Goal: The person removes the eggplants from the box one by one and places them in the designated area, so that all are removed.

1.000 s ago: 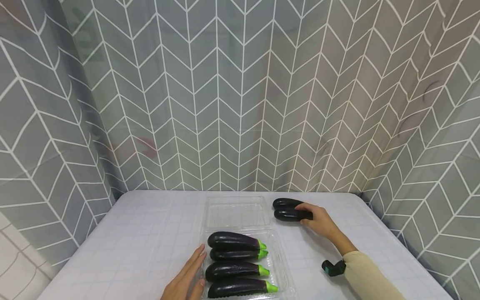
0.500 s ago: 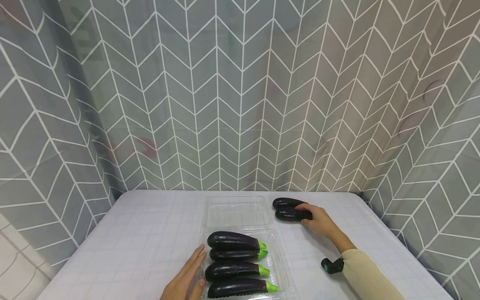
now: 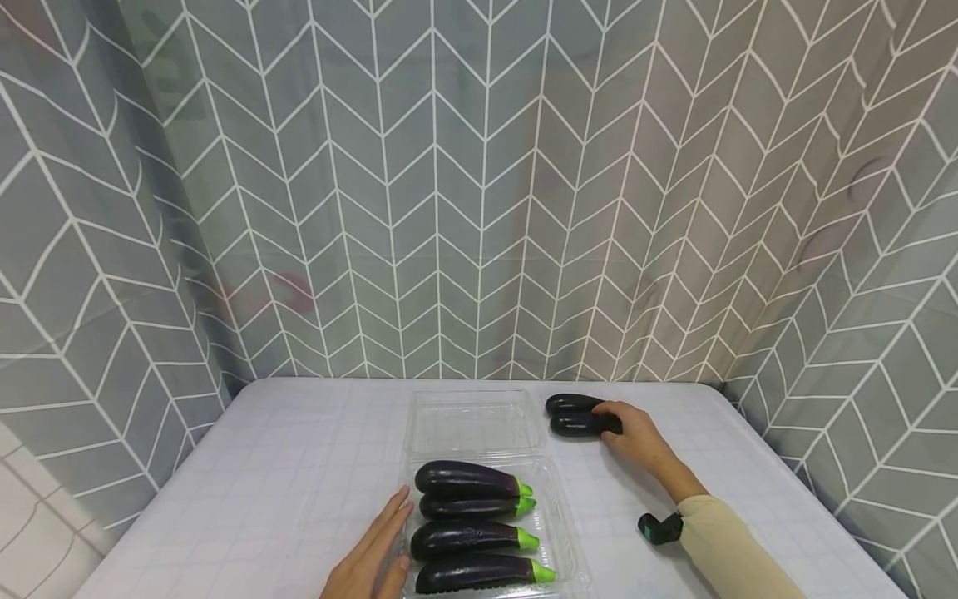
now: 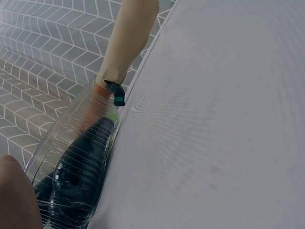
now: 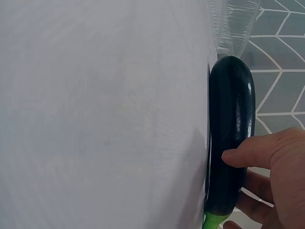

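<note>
In the head view, two dark eggplants lie side by side at the back right of the table. My right hand (image 3: 636, 434) grips the nearer eggplant (image 3: 576, 425) near its stem end; the farther eggplant (image 3: 567, 404) is partly hidden by it. The right wrist view has the thumb (image 5: 248, 151) on one side of the eggplant (image 5: 231, 105) and fingers on the other. My left hand (image 3: 368, 549), fingers extended, rests against the left side of a clear plastic container (image 3: 555, 491). Several eggplants (image 3: 471, 480) with green stems lie inside it in a row.
The container's clear lid (image 3: 475, 426) lies folded open toward the back, left of the two eggplants. A pale cloth covers the table (image 3: 299, 466). Patterned grey curtains (image 3: 479, 208) close off the back and sides.
My right forearm has shifted slightly left and forward, and the gripped eggplant has edged slightly toward the back. The left hand stays in place.
</note>
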A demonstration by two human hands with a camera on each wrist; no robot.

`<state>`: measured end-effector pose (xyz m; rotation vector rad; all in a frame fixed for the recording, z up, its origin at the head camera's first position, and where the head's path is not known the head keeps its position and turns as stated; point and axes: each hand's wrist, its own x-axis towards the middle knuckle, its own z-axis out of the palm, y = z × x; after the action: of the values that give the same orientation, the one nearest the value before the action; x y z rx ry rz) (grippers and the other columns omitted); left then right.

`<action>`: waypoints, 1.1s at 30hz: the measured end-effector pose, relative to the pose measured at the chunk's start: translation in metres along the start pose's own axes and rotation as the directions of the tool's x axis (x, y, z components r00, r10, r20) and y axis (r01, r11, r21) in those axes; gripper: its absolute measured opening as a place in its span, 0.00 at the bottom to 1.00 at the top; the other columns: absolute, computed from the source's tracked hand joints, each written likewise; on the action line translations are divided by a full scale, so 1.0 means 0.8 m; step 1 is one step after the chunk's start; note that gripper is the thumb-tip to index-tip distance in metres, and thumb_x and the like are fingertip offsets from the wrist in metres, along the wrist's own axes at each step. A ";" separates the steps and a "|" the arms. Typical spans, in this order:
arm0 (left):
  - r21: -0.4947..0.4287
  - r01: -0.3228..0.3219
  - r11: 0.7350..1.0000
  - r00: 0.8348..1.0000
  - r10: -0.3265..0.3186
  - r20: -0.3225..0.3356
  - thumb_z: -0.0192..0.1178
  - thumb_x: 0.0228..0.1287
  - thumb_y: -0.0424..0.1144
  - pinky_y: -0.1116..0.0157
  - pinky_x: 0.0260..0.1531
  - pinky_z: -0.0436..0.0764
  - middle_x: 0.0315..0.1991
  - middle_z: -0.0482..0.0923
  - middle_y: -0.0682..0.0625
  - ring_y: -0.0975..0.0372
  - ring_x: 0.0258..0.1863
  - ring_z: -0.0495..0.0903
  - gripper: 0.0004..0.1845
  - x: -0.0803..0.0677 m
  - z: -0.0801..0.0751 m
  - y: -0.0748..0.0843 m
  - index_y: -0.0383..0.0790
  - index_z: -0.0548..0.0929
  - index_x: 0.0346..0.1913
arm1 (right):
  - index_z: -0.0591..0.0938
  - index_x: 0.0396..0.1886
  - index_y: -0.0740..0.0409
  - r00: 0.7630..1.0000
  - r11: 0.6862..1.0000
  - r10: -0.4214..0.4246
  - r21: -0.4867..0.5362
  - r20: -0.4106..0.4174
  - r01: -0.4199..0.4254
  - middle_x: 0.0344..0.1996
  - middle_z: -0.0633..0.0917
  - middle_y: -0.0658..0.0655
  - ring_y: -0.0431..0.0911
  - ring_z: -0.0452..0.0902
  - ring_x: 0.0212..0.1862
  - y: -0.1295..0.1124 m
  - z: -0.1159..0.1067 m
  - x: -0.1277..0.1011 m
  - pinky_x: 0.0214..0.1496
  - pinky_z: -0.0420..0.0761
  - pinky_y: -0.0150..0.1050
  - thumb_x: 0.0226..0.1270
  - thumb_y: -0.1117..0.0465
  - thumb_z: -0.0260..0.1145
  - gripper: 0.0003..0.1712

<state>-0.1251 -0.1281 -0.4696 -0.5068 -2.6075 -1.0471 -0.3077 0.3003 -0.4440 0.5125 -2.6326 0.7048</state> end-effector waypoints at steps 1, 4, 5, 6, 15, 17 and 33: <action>-0.003 0.005 1.000 1.000 -0.005 0.007 0.59 0.63 0.37 0.56 0.56 0.63 0.72 0.49 0.57 0.63 0.66 0.55 0.34 0.000 0.000 0.001 0.43 0.60 0.71 | 0.80 0.48 0.63 1.000 1.000 0.000 -0.003 0.000 0.000 0.48 0.80 0.63 0.60 0.72 0.54 0.000 0.000 0.000 0.56 0.69 0.56 0.50 0.72 0.67 0.22; -0.006 0.008 1.000 1.000 -0.008 0.014 0.59 0.64 0.37 0.56 0.56 0.63 0.72 0.49 0.57 0.63 0.66 0.55 0.33 0.001 -0.001 0.001 0.43 0.60 0.71 | 0.80 0.48 0.62 1.000 1.000 0.008 -0.003 0.003 -0.008 0.48 0.80 0.61 0.58 0.72 0.54 0.000 -0.001 0.000 0.56 0.69 0.55 0.50 0.71 0.67 0.22; -0.013 0.008 1.000 1.000 -0.008 0.014 0.59 0.64 0.37 0.56 0.56 0.63 0.72 0.49 0.57 0.63 0.66 0.55 0.33 0.001 -0.001 0.001 0.42 0.60 0.71 | 0.80 0.48 0.61 1.000 1.000 0.009 -0.004 0.003 -0.009 0.48 0.80 0.61 0.58 0.72 0.55 0.000 -0.001 -0.001 0.56 0.69 0.55 0.49 0.71 0.68 0.22; -0.021 0.005 1.000 1.000 -0.005 0.011 0.59 0.64 0.36 0.56 0.56 0.63 0.72 0.50 0.57 0.63 0.66 0.55 0.33 0.001 0.000 0.001 0.42 0.60 0.71 | 0.80 0.48 0.61 1.000 1.000 0.008 -0.004 0.003 -0.008 0.48 0.80 0.61 0.58 0.72 0.55 -0.001 -0.001 -0.001 0.56 0.69 0.54 0.49 0.70 0.68 0.22; 0.109 -0.171 0.979 0.978 0.182 -0.104 0.62 0.58 0.34 0.55 0.48 0.76 0.70 0.57 0.52 0.57 0.61 0.67 0.33 0.008 0.008 -0.011 0.38 0.66 0.67 | 0.79 0.50 0.62 1.000 1.000 0.018 -0.015 0.013 -0.018 0.50 0.79 0.63 0.60 0.71 0.56 -0.006 -0.004 -0.006 0.57 0.69 0.56 0.50 0.70 0.69 0.24; 0.115 -0.205 0.972 0.968 0.219 -0.125 0.62 0.58 0.34 0.54 0.44 0.79 0.69 0.58 0.51 0.56 0.59 0.69 0.31 0.010 0.009 -0.013 0.37 0.67 0.66 | 0.79 0.50 0.62 1.000 1.000 0.017 -0.011 0.002 -0.017 0.51 0.79 0.62 0.60 0.71 0.56 -0.008 -0.006 -0.007 0.57 0.69 0.55 0.50 0.71 0.69 0.24; 0.083 -0.184 0.979 0.978 0.191 -0.088 0.60 0.62 0.36 0.53 0.48 0.76 0.70 0.56 0.51 0.57 0.62 0.66 0.32 0.007 0.006 -0.012 0.40 0.63 0.69 | 0.79 0.51 0.58 0.984 0.990 -0.111 0.068 -0.137 0.121 0.50 0.80 0.56 0.52 0.73 0.54 -0.076 -0.025 -0.020 0.51 0.74 0.51 0.55 0.67 0.70 0.21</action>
<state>-0.1351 -0.1303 -0.4765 -0.6542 -2.4495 -0.8877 -0.2627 0.2657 -0.4105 0.6139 -2.4385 0.7764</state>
